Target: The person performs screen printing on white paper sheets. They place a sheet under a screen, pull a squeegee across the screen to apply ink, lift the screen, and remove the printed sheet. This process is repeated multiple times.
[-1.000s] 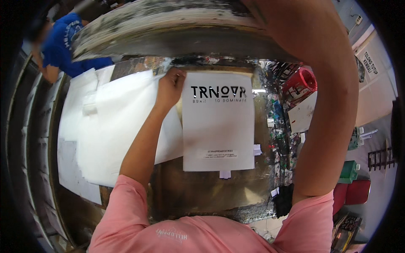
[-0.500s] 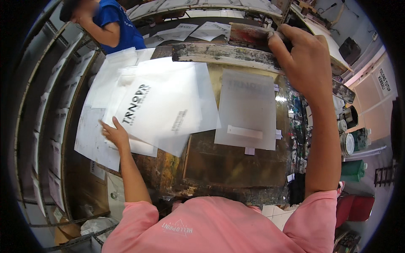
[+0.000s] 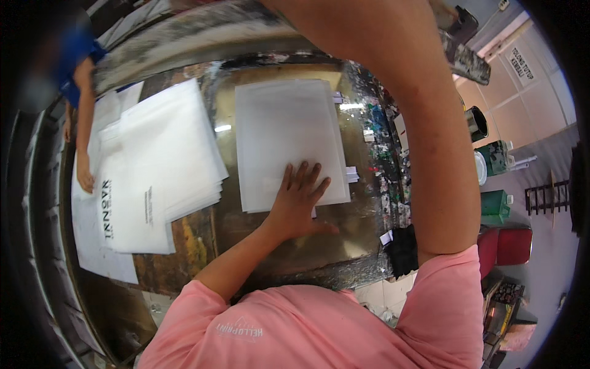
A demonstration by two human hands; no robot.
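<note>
My left hand [image 3: 298,206] lies with its fingers spread on the lower part of a translucent whitish plastic sheet [image 3: 283,123]. The sheet rests on a shiny brown printing board [image 3: 289,246], between small white tabs [image 3: 351,174] at its right edge. My right forearm [image 3: 424,129] reaches up across the right side; the hand itself is beyond the top edge. At the top a paint-stained screen frame [image 3: 203,40], smeared by motion, stands raised. Left of the board a pile of printed translucent sheets [image 3: 163,144] bears black lettering.
A co-worker's hand [image 3: 85,175] reaches to the pile's left edge. Racks [image 3: 37,203] stand at far left. On the right are a paint-spattered board edge [image 3: 384,160], a black cloth [image 3: 402,252], green jugs [image 3: 495,208] and a red chair [image 3: 514,246].
My left hand has moved from the printed pile to the plain sheet on the board. My right hand has left the view at the top. The co-worker has come closer to the pile.
</note>
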